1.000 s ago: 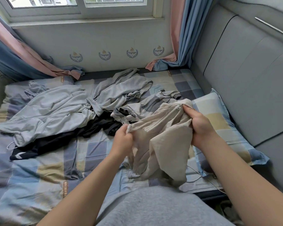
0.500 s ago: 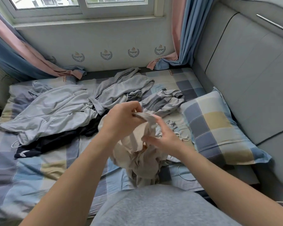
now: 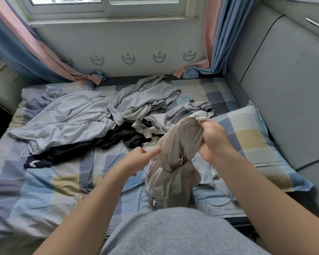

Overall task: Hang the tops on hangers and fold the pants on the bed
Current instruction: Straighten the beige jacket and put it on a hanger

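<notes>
The bed (image 3: 44, 190) fills the middle of the frame. It is covered by a sheet checked in blue, grey and tan, which is creased. A matching checked pillow (image 3: 250, 144) lies at the right edge, against a grey padded wall panel (image 3: 284, 89).

Along the top runs a white-framed window (image 3: 107, 6). Pink and blue curtains hang at the upper left (image 3: 26, 52) and upper right (image 3: 221, 43), their ends pooling on the mattress. Below the sill the pale wall carries a row of small crest emblems (image 3: 128, 58).

Centre right, the right hand (image 3: 213, 142) grips the bunched upper end of a beige garment (image 3: 175, 150), fingers curled tight round it. The rest hangs crumpled down to the sheet.

The left hand (image 3: 140, 159) is just beside the cloth's left edge, fingers curled and thumb out toward it. Whether it has hold of the cloth cannot be told.

Behind the hands lie a pale grey top (image 3: 63, 120) at centre left, a grey garment with a dark stripe (image 3: 144, 100) at upper centre, and a black garment (image 3: 77, 151) beneath them. A thin white cable (image 3: 215, 199) loops on the sheet at lower right.
</notes>
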Demonstrator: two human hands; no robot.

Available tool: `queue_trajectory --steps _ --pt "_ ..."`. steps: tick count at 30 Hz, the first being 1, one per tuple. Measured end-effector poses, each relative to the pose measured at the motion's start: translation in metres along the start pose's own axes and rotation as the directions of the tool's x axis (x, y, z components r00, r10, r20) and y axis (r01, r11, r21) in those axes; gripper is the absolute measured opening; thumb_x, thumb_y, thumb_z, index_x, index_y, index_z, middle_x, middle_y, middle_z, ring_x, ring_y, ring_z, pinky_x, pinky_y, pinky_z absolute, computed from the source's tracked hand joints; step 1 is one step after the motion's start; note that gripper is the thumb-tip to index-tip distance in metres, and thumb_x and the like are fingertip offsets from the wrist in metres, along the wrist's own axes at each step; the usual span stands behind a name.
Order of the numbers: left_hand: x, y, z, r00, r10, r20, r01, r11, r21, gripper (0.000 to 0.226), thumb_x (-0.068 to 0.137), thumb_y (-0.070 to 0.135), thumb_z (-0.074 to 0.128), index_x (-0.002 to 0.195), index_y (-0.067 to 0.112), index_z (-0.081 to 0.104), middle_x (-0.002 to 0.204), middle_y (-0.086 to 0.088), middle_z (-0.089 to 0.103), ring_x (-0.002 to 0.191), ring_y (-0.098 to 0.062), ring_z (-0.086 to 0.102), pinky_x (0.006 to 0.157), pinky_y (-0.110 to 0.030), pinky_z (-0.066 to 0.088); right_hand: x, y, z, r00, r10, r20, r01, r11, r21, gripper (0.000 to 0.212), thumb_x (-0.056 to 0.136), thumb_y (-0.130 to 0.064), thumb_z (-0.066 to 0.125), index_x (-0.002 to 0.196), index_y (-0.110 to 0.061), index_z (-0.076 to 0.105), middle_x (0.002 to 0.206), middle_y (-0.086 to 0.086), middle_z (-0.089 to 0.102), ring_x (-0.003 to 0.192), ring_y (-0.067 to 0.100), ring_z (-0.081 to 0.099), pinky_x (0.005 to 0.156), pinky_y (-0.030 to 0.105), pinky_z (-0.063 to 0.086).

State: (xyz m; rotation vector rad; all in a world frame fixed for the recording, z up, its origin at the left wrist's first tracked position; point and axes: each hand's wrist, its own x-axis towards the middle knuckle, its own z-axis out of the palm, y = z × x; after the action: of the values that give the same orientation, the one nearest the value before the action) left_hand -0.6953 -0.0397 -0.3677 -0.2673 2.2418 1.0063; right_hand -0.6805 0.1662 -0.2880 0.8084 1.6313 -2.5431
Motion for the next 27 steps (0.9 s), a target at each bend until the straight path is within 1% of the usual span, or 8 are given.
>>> queue_trajectory --steps 2,5,8,11,14,20,24,27 --pt "-0.002 -0.008 0.013 0.961 -0.123 0.248 0.15 0.984 -0.092 0.085 0.074 0.088 0.049 0.12 0.018 0.059 0.119 -0.003 0.063 0.102 -0.025 0.067 0.072 -0.039 0.057 -0.007 -0.008 0.004 1.0 -0.005 -0.002 0.005 0.997 0.077 0.026 0.105 -0.006 0.04 0.098 -0.01 0.066 0.095 0.012 0.071 0.085 0.021 0.07 0.082 0.034 0.059" --pt "-0.005 -0.016 0.031 0.862 -0.133 0.49 0.291 0.92 -0.262 0.103 0.063 0.09 0.059 0.133 0.014 0.055 0.131 -0.008 0.058 0.111 -0.031 0.064 0.081 -0.049 0.06 -0.015 -0.015 0.01 1.0 0.001 -0.004 0.0 0.986 0.169 0.029 0.106 -0.009 0.04 0.124 -0.008 0.063 0.121 0.017 0.068 0.113 0.028 0.066 0.1 0.044 0.052" --pt "-0.002 -0.02 0.047 0.853 -0.211 0.477 0.345 0.915 -0.211 0.086 0.077 0.08 0.057 0.137 0.019 0.047 0.119 -0.006 0.055 0.108 -0.03 0.06 0.08 -0.049 0.059 -0.022 -0.018 0.013 1.0 0.003 -0.009 0.0 0.97 0.243 0.032 0.106 -0.01 0.04 0.13 -0.008 0.061 0.123 0.017 0.068 0.114 0.029 0.066 0.099 0.044 0.053" --pt "0.002 -0.019 0.059 0.835 -0.151 0.53 0.43 0.78 -0.455 0.053 0.092 0.05 0.063 0.127 0.01 0.06 0.111 -0.013 0.066 0.1 -0.03 0.066 0.093 -0.05 0.057 -0.025 -0.019 0.012 1.0 0.009 -0.018 -0.003 0.951 0.309 0.031 0.105 -0.011 0.042 0.128 -0.008 0.062 0.119 0.015 0.07 0.11 0.027 0.068 0.099 0.044 0.053" --pt "-0.002 -0.006 0.059 0.933 -0.036 0.358 0.305 0.604 -0.736 0.017 0.099 0.016 0.056 0.111 0.009 0.065 0.093 -0.011 0.073 0.086 -0.022 0.068 0.067 -0.035 0.062 -0.026 -0.024 0.007 1.0 0.011 -0.026 -0.001 0.936 0.352 0.027 0.104 -0.012 0.044 0.122 -0.009 0.064 0.112 0.012 0.072 0.102 0.026 0.07 0.095 0.043 0.055" --pt "0.006 0.011 0.006 0.996 -0.067 0.063 0.079 0.264 -0.961 0.013 0.1 0.008 0.052 0.093 0.009 0.063 0.079 -0.008 0.07 0.061 -0.016 0.068 0.045 -0.025 0.056 0.006 -0.035 -0.032 0.993 0.016 -0.116 0.015 0.964 0.264 0.035 0.104 -0.032 0.047 0.125 -0.009 0.064 0.112 0.009 0.074 0.102 0.022 0.071 0.079 0.036 0.06" --pt "-0.007 0.029 -0.04 0.994 0.061 -0.087 -0.092 0.088 -0.992 0.02 0.104 0.008 0.041 0.119 0.007 0.055 0.073 -0.003 0.065 0.054 -0.009 0.064 0.047 -0.019 0.053 0.028 -0.024 -0.061 0.984 0.093 -0.149 -0.064 0.98 0.189 0.035 0.106 -0.036 0.041 0.124 -0.015 0.063 0.111 0.007 0.072 0.097 0.02 0.069 0.071 0.031 0.058" --pt "-0.024 0.045 -0.053 0.979 0.182 -0.089 -0.123 0.185 -0.975 0.024 0.105 0.019 0.042 0.113 0.004 0.059 0.084 -0.008 0.062 0.075 -0.018 0.063 0.067 -0.027 0.06 0.035 -0.001 -0.072 0.952 0.235 -0.198 -0.206 0.966 0.154 0.036 0.105 -0.045 0.038 0.105 -0.02 0.064 0.104 0.008 0.068 0.087 0.021 0.063 0.071 0.036 0.053"
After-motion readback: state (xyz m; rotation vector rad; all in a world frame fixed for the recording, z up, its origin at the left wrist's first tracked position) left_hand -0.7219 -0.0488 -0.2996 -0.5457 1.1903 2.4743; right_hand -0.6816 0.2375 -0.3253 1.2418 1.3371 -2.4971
